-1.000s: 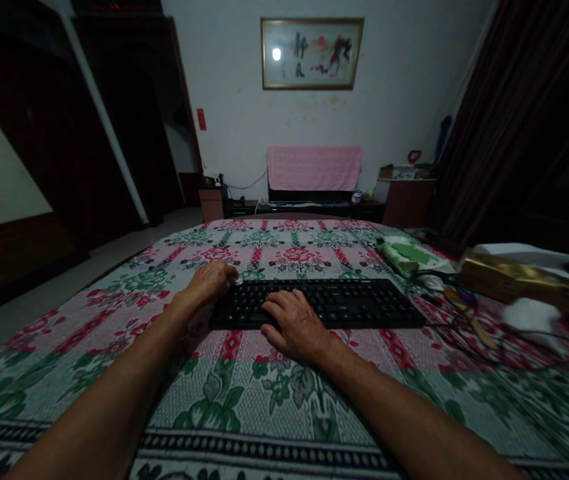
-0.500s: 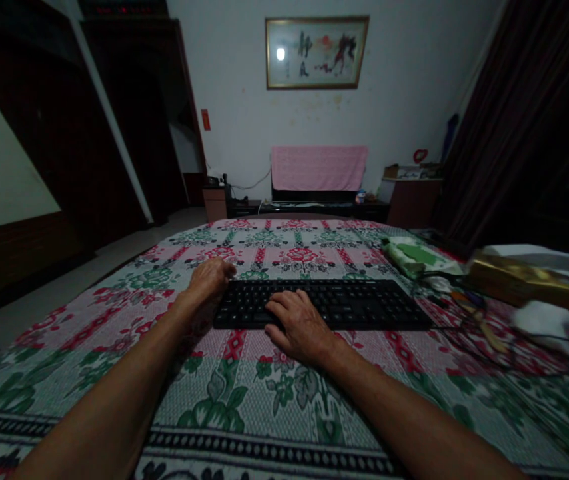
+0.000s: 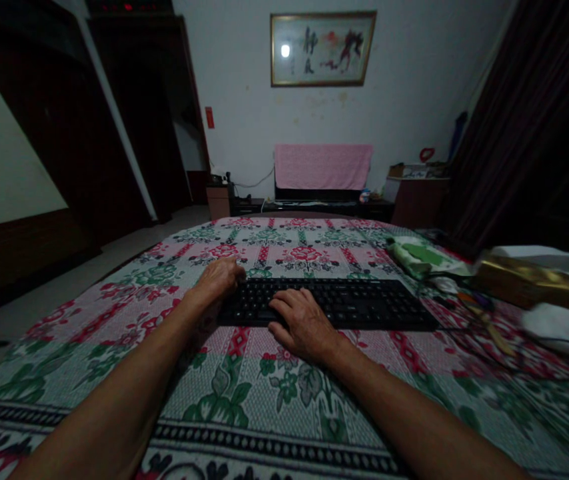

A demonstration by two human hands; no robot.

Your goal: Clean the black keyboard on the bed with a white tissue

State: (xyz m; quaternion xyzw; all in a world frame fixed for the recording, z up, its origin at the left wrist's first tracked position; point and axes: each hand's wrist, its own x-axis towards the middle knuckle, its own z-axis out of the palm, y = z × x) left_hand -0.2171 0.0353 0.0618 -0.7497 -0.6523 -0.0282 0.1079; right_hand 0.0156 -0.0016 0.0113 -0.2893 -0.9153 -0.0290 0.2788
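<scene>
A black keyboard (image 3: 364,303) lies flat on the patterned tablecloth (image 3: 244,393) in front of me. My right hand (image 3: 302,323) rests over its lower middle-left keys, palm down, fingers stretched and slightly apart, the thumb at the front edge. No object shows in it. My left hand (image 3: 222,275) is at the keyboard's far left corner, with its fingers curled down over the top keys. Its fingertips are partly hidden, and I cannot make out whether anything is between them.
To the right lie a green-and-white tissue pack (image 3: 427,257), a gold box (image 3: 529,280), crumpled white tissue (image 3: 554,323) and tangled black cables (image 3: 469,340). Beyond the table, a pink cloth (image 3: 323,167) hangs over a dark screen on a low cabinet.
My left hand has shifted slightly right along the keyboard's top edge. My right hand stays at nearly the same keys. The whole view has drifted a little.
</scene>
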